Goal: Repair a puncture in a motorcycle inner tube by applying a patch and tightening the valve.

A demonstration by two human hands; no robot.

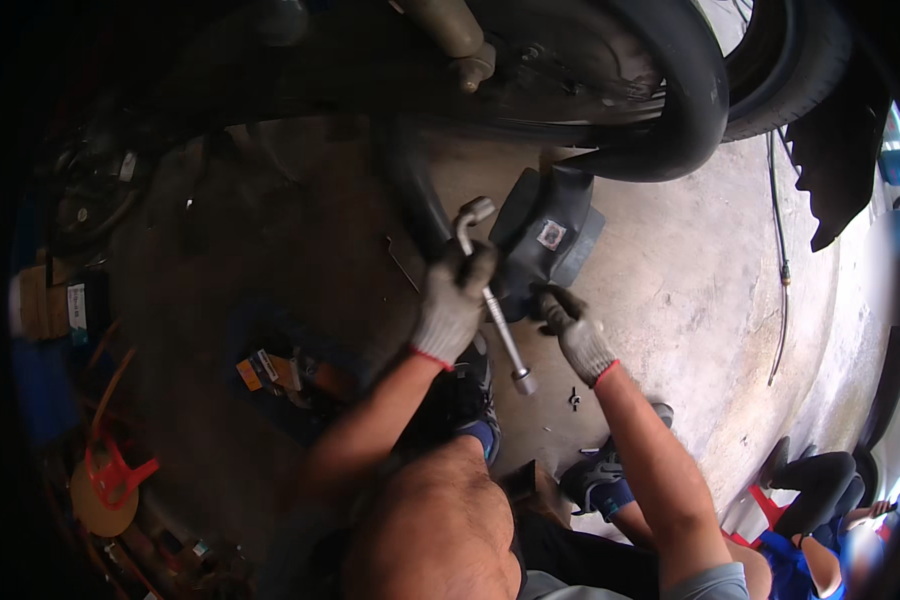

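Note:
My left hand, in a whitish knit glove with dark fingers and a red cuff, is closed around a silver L-shaped socket wrench. The wrench's bent socket end points up and its straight end slants down to the right. My right hand, gloved the same way, has its fingers curled beside the lower end of a black moulded part with a small square sticker. Whether those fingers grip anything is hidden. A dark tube runs down behind my left hand.
Overhead hangs a thick black curved pipe, near a tire. A thin cable hangs at the right. Small metal pieces lie on the concrete floor. Boxes and a red item are at left. Another person sits lower right.

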